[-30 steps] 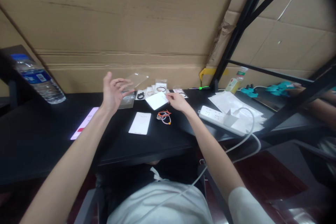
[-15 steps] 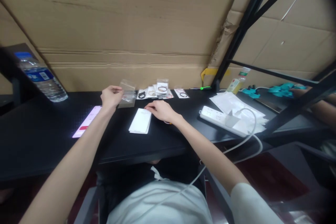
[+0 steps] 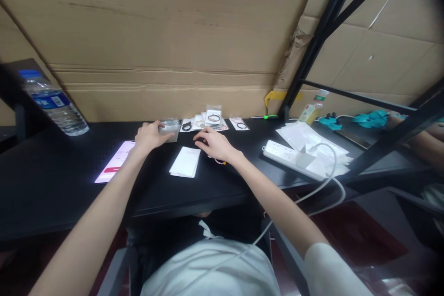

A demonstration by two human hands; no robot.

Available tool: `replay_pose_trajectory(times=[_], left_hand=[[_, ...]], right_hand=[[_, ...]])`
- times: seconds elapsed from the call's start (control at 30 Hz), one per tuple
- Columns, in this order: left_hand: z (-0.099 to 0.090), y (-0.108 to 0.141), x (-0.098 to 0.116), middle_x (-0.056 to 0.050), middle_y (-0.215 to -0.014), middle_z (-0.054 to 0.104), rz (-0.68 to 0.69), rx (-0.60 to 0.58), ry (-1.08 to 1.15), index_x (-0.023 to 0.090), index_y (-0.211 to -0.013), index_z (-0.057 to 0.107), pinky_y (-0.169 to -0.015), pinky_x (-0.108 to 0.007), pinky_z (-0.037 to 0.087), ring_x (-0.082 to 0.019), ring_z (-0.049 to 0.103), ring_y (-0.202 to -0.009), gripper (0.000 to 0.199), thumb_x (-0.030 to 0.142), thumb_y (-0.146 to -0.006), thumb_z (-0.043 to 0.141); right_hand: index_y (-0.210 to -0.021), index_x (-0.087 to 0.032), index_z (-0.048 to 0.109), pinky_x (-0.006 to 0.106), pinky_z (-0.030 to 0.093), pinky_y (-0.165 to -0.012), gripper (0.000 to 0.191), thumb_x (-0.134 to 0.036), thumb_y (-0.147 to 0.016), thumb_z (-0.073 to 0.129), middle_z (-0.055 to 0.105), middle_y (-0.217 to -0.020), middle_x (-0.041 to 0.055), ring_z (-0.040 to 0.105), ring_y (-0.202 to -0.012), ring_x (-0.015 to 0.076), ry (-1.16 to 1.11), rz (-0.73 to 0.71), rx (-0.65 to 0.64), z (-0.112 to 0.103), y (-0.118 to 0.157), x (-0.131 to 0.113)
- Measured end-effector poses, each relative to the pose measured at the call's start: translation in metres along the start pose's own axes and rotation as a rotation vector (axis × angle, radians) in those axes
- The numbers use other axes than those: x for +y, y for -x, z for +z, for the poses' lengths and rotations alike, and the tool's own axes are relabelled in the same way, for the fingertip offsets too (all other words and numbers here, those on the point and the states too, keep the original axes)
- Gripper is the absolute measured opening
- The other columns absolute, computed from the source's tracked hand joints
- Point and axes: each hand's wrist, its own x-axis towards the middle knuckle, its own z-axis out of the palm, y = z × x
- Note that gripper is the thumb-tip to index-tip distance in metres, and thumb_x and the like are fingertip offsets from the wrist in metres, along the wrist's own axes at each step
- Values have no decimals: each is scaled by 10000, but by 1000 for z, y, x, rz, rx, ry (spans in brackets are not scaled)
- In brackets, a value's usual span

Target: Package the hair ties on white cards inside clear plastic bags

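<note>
My left hand [image 3: 151, 136] lies at the left edge of a stack of clear plastic bags [image 3: 170, 128], fingers apart, touching them. To the right, my right hand [image 3: 213, 142] hovers over the black table with its fingers loosely spread and nothing in them. A small stack of white cards [image 3: 185, 162] lies just left of and below that hand, a little fanned. Behind the hands sit several bagged cards with cord bracelets [image 3: 213, 118], and another bagged bracelet [image 3: 239, 123] lies apart on the right. A lit phone [image 3: 114, 163] rests partly behind my left forearm.
A water bottle [image 3: 55, 101] leans at the far left. On the right are a white power strip [image 3: 291, 159] with a cable, white plastic bags [image 3: 308, 138] and a drink bottle [image 3: 314, 108]. A black metal frame [image 3: 312, 60] rises there; another person's arm [image 3: 411, 134] shows beyond it.
My left hand has lowered the lifted plastic bag onto the others and spread its fingers. My right hand has let go of the white cards and moved slightly up and right.
</note>
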Motion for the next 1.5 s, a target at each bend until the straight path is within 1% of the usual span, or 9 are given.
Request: replay_pose_trajectory(times=[0.13,0.33,0.47,0.6,1.0,1.1,1.3,1.4,1.5], left_hand=[[-2,-6,-5,-204,-1248,753,69,-178,-40,262,-1286,717,-929,-502,565,-457,717,-1127,960,742,-479,919],[-10,-13,-12,-201,-1316,754,70,-248,-7,226,-1357,689,-951,-482,560,-458,713,-1183,912,568,-547,932],[-9,-15,-13,-189,-1290,769,30,-234,-27,246,-1353,709,-930,-472,567,-443,732,-1153,877,553,-561,926],[-4,-17,-15,-155,-1191,803,13,-184,-35,287,-1241,777,-887,-464,581,-426,755,-1089,744,556,-565,930],[8,-16,-14,-197,-1244,783,-25,-50,20,244,-1176,783,-979,-565,556,-480,708,-1194,589,433,-638,930],[12,-17,-17,-181,-1227,793,2,-11,2,254,-1144,781,-966,-553,562,-469,718,-1173,535,423,-652,908],[9,-16,-17,-181,-1181,796,25,22,22,245,-1112,749,-959,-570,561,-480,725,-1141,553,347,-597,923],[2,-10,-4,-245,-1264,753,-8,101,161,192,-1128,720,-1018,-618,530,-504,690,-1214,541,363,-650,907],[-5,0,18,-203,-1239,766,18,62,585,181,-1087,719,-1087,-542,520,-398,708,-1219,441,496,-799,832]], right_hand=[[-1264,-234,740,385,537,-942,261,-300,-1032,640,618,-1345,122,648,-1163,264,65,86,97,-7,-3,9],[-1417,-200,671,448,503,-1058,433,-220,-987,619,597,-1364,170,583,-1267,331,230,233,337,-18,-12,47],[-1513,-215,629,503,463,-1111,541,-183,-973,609,589,-1414,195,545,-1313,376,330,273,247,-17,-18,69],[-1475,-225,675,500,466,-1110,465,-210,-1025,559,602,-1403,201,557,-1321,374,330,299,226,-10,-21,79],[-1415,-257,727,413,516,-984,412,-302,-1100,465,725,-1179,161,693,-1093,326,195,396,305,-16,-23,69],[-1413,-237,725,408,505,-1018,413,-285,-1095,465,771,-1202,144,709,-1117,319,142,373,316,-18,-22,68],[-1369,-189,748,374,501,-1080,390,-267,-1080,499,776,-1281,119,716,-1169,267,0,290,479,-19,-23,67],[-1331,-210,770,380,541,-1039,355,-265,-1059,548,791,-1261,95,743,-1099,247,-150,214,567,-15,-23,58],[-1305,-246,789,392,582,-966,326,-289,-1043,599,793,-1279,76,756,-1056,244,-301,107,592,-8,-20,41]])
